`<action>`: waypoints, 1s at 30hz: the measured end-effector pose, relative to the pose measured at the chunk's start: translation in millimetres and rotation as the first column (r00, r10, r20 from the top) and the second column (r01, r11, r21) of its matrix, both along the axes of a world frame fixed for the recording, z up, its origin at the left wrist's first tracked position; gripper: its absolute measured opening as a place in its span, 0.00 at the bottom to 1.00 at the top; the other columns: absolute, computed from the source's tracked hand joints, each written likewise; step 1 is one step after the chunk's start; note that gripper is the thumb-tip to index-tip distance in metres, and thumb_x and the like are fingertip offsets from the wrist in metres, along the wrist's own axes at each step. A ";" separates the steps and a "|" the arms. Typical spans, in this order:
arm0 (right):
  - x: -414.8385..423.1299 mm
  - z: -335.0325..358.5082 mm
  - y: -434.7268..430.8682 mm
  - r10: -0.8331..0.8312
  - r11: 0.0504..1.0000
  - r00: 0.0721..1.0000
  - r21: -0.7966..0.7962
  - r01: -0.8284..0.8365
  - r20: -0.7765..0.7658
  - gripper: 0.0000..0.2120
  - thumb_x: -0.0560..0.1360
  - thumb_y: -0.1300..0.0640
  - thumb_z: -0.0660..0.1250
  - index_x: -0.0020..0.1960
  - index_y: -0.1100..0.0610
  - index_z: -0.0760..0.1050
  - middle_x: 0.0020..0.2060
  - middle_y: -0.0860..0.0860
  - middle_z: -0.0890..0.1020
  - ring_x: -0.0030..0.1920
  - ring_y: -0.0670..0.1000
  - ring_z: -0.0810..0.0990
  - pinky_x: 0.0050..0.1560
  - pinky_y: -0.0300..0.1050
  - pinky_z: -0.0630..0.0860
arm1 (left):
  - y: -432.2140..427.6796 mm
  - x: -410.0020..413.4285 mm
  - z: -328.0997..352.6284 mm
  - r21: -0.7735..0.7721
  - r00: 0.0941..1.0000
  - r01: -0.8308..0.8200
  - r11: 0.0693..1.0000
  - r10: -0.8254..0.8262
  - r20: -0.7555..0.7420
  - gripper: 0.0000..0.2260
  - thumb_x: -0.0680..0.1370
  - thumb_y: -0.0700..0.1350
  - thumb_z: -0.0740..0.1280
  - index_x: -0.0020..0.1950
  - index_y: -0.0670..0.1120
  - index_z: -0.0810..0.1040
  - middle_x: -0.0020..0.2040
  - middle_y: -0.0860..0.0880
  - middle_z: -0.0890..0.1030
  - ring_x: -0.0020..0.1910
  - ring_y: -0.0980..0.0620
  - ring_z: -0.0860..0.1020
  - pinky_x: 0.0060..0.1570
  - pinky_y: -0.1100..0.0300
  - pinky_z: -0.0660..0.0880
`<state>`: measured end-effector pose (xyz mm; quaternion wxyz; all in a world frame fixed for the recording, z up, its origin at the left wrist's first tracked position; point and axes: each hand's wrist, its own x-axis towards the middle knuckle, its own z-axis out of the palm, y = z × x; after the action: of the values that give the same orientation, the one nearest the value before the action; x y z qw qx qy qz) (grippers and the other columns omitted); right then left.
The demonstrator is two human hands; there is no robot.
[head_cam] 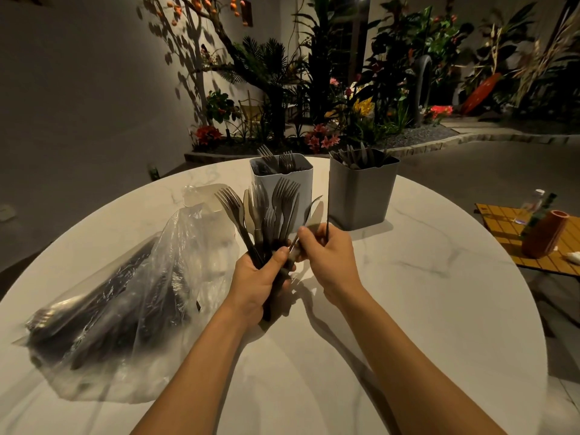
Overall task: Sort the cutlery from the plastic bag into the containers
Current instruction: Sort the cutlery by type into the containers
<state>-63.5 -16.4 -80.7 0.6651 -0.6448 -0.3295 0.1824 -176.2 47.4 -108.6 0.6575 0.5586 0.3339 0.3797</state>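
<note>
My left hand (pixel 260 277) grips a bunch of dark plastic cutlery (pixel 266 211), mostly forks with a knife or two, fanned upward above the table. My right hand (pixel 326 252) pinches a pale knife (pixel 314 218) at the right edge of that bunch and also holds a thin dark piece upright. A clear plastic bag (pixel 125 296) with more dark cutlery lies on the left of the table. Behind the bunch stands a white container (pixel 301 174) holding forks. To its right a grey container (pixel 361 196) holds knives.
The round white marble table (pixel 423 309) carries everything. A low yellow table (pixel 508 224) with an orange cylinder (pixel 546 233) and a small bottle stands at the right. Plants and flowers fill the background.
</note>
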 end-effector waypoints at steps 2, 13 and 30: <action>-0.2 7.5 -2.5 0.031 0.996 0.994 0.085 -0.022 -0.105 0.09 0.84 0.52 0.61 0.52 0.56 0.75 0.40 0.55 0.85 0.43 0.52 0.85 0.46 0.42 0.82 | 0.8 -0.1 -0.3 -0.021 0.999 -0.001 1.000 0.001 0.037 0.10 0.80 0.47 0.71 0.56 0.41 0.84 0.38 0.44 0.82 0.33 0.49 0.79 0.31 0.58 0.75; -5.7 4.3 -2.9 0.120 0.992 0.984 -0.006 -0.122 -0.132 0.10 0.75 0.48 0.74 0.52 0.53 0.81 0.39 0.48 0.83 0.40 0.48 0.80 0.40 0.42 0.77 | 1.2 -4.4 0.2 0.011 0.992 0.110 0.994 -0.110 0.067 0.10 0.81 0.45 0.68 0.58 0.40 0.81 0.39 0.46 0.81 0.30 0.52 0.74 0.29 0.62 0.72; -3.1 9.1 -4.1 -0.044 0.998 0.987 0.039 0.050 -0.152 0.12 0.80 0.53 0.68 0.44 0.60 0.82 0.26 0.44 0.75 0.32 0.44 0.75 0.36 0.37 0.73 | -4.3 -4.6 2.4 0.026 0.983 0.182 0.983 -0.183 0.026 0.11 0.80 0.46 0.70 0.53 0.38 0.82 0.37 0.45 0.82 0.29 0.51 0.76 0.42 0.40 0.82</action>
<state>-66.5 -20.5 -71.6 0.7061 -0.6222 -0.2666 0.2080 -180.8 43.2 -106.1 0.6876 0.5891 0.2674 0.3298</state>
